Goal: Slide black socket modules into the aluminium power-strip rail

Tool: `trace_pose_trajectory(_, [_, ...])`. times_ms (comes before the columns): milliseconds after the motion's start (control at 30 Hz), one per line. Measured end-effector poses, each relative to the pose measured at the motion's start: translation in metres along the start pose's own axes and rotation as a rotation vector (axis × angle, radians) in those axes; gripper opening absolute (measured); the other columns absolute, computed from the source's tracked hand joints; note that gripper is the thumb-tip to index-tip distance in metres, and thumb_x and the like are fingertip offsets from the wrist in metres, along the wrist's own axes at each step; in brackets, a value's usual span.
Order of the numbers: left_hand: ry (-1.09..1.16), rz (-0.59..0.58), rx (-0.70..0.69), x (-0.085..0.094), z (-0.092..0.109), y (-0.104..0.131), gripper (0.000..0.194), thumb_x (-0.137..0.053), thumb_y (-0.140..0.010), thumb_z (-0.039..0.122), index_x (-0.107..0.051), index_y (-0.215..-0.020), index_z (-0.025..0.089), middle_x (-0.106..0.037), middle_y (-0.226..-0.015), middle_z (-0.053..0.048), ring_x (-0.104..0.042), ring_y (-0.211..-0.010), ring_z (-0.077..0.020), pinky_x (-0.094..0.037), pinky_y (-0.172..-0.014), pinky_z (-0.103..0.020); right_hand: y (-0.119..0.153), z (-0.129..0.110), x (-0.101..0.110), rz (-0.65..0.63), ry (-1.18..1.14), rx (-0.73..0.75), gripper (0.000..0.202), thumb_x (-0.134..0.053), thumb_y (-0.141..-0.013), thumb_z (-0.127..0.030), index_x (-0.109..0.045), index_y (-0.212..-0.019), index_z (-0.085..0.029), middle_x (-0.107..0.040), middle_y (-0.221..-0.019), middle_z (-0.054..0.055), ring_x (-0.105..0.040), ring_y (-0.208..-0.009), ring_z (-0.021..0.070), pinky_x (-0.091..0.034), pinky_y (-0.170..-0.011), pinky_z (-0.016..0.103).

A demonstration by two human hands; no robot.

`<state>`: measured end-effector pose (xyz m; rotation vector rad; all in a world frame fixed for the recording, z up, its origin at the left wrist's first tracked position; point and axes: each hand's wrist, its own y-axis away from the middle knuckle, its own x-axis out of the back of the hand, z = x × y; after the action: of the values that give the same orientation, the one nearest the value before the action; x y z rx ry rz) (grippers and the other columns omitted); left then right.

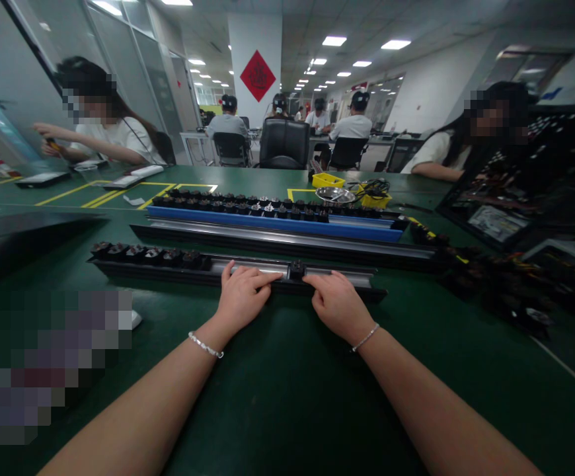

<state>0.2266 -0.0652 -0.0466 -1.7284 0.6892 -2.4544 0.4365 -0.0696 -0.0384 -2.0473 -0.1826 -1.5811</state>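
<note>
A long black rail [248, 270] with a shiny metal channel lies across the green table in front of me. One small black block [297, 268] with pins on top sits in the channel, between my two hands. My left hand [242, 294] rests on the rail, its index fingertip stretched to the block's left side. From the right, the index finger of my right hand [338, 303] points at the block's lower right, close to or touching it. Neither hand is wrapped around anything. At the rail's left end, several similar black blocks [143, 254] stand in a row.
Behind lie a second black rail [287, 239] and a blue rail [268, 223] carrying rows of black blocks. A metal dish [336, 194] and yellow trays [328, 180] stand farther back. Black parts and cables [496, 284] are heaped at right. Co-workers sit across the table.
</note>
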Motion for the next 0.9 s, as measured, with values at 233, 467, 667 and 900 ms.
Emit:
trace_pose_trajectory(233, [0.007, -0.003, 0.006, -0.001, -0.0008, -0.0001, 0.034, -0.045, -0.082, 0.025, -0.063, -0.105, 0.042, -0.065, -0.08, 0.005, -0.054, -0.091, -0.0169, -0.013, -0.105, -0.047, 0.0019, -0.0028, 0.0036, 0.001, 0.028, -0.028, 0.036, -0.039, -0.081, -0.016, -0.058, -0.11, -0.025, -0.066, -0.097, 0.002, -0.055, -0.094, 0.0172, -0.022, -0.103, 0.041])
trace_pose_trajectory(467, [0.003, 0.018, -0.004, -0.0016, -0.0011, 0.0001, 0.033, -0.046, -0.082, 0.025, -0.064, -0.104, 0.042, -0.065, -0.079, 0.006, -0.054, -0.09, -0.0166, -0.014, -0.104, -0.046, 0.0018, -0.0019, 0.0039, -0.005, 0.03, -0.035, 0.036, -0.038, -0.082, -0.016, -0.057, -0.111, -0.025, -0.066, -0.097, 0.002, -0.056, -0.091, 0.0172, -0.023, -0.102, 0.042])
trace_pose_trajectory(667, [-0.002, 0.021, 0.0, -0.0016, 0.0003, -0.0005, 0.032, -0.047, -0.081, 0.025, -0.065, -0.103, 0.041, -0.065, -0.078, 0.005, -0.054, -0.089, -0.0165, -0.014, -0.105, -0.046, 0.0005, 0.0008, 0.0032, -0.027, 0.024, -0.037, 0.035, -0.038, -0.081, -0.015, -0.058, -0.109, -0.023, -0.066, -0.093, 0.003, -0.057, -0.091, 0.0165, -0.023, -0.102, 0.039])
trace_pose_trajectory(900, [0.007, 0.025, -0.002, -0.0017, -0.0002, -0.0002, 0.032, -0.047, -0.081, 0.024, -0.065, -0.102, 0.041, -0.065, -0.078, 0.005, -0.054, -0.089, -0.0169, -0.014, -0.105, -0.047, -0.0004, 0.0011, 0.0085, -0.047, 0.073, -0.023, 0.03, -0.043, -0.081, -0.019, -0.059, -0.107, -0.023, -0.066, -0.092, 0.004, -0.057, -0.086, 0.0179, -0.034, -0.09, 0.034])
